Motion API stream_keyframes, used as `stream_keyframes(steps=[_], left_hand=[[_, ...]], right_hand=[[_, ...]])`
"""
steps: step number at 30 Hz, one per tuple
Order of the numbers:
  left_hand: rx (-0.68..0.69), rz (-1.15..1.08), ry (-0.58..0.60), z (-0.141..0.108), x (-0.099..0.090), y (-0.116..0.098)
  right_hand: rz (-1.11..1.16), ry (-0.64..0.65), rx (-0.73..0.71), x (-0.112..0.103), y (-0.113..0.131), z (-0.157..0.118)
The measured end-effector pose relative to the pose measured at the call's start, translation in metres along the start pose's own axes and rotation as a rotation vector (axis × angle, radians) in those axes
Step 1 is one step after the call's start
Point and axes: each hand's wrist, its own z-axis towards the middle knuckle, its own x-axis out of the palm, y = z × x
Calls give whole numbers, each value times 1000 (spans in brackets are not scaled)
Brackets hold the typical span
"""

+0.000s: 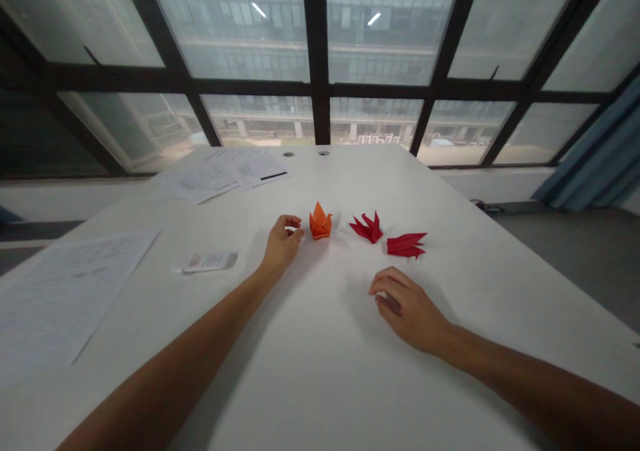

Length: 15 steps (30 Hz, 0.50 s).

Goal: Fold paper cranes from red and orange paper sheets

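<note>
An orange folded-paper figure [321, 222] with pointed tips stands upright on the white table [300, 344]. Just to its left is my left hand [285, 241], fingers loosely curled with a small gap to the thumb, holding nothing and apart from the figure. Right of the orange one lies a red folded-paper figure [367, 228] with several spread points. A second red folded-paper figure [406, 244] rests on its side, points to the right. Nearer to me, below the red figures, hovers or rests my right hand [407, 308]; its bent fingers stand apart from the thumb, with nothing between them.
Left of my left hand lies a small white packet [210, 262] with print on it. A printed sheet [75, 291] covers the left side, and more papers [215, 174] lie at the far left. Windows rise behind the far edge; a blue curtain [590, 151] hangs at right.
</note>
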Motion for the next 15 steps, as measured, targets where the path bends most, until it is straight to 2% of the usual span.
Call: stream_keyframes(steps=[2, 4, 7, 10, 15], left_hand=[[-2, 8, 2, 0, -1, -1], [-3, 14, 4, 0, -2, -1], [1, 18, 4, -1, -1, -2], [6, 24, 0, 0, -1, -2], [11, 39, 2, 1, -1, -1]], right_hand=[[-135, -200, -33, -12, -12, 6], [-237, -408, 60, -27, -30, 13], [-260, -564, 180, -47, -59, 21], [-193, -600, 303, -53, -83, 24], [-24, -491, 421, -45, -97, 24]])
